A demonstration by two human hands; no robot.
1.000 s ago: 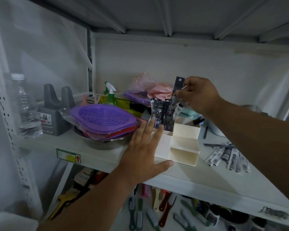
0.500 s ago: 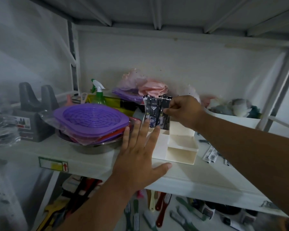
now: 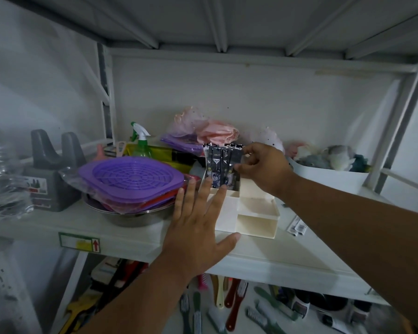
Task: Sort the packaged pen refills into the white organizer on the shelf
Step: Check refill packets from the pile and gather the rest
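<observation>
The shelf (image 3: pixel 130 227) carries 1 white organizer (image 3: pixel 256 213), its stepped compartments rising toward the back. The left hand (image 3: pixel 198 227) lies flat and open against its left side, steadying it and holding nothing. The right hand (image 3: pixel 263 167) is nearer the work, pinching the standing refill packs (image 3: pixel 221 165) from their right edge. At least 4 packs stand in the tall rear compartment, long axis upright. A few more packs (image 3: pixel 297 227) lie loose on the shelf to the right; count unclear.

A red upward arrow shows on the sticker (image 3: pixel 79 242) on the shelf (image 3: pixel 140 239) edge. The dark refill packets (image 3: pixel 221 165) carry pale lettering, too blurred to read.
</observation>
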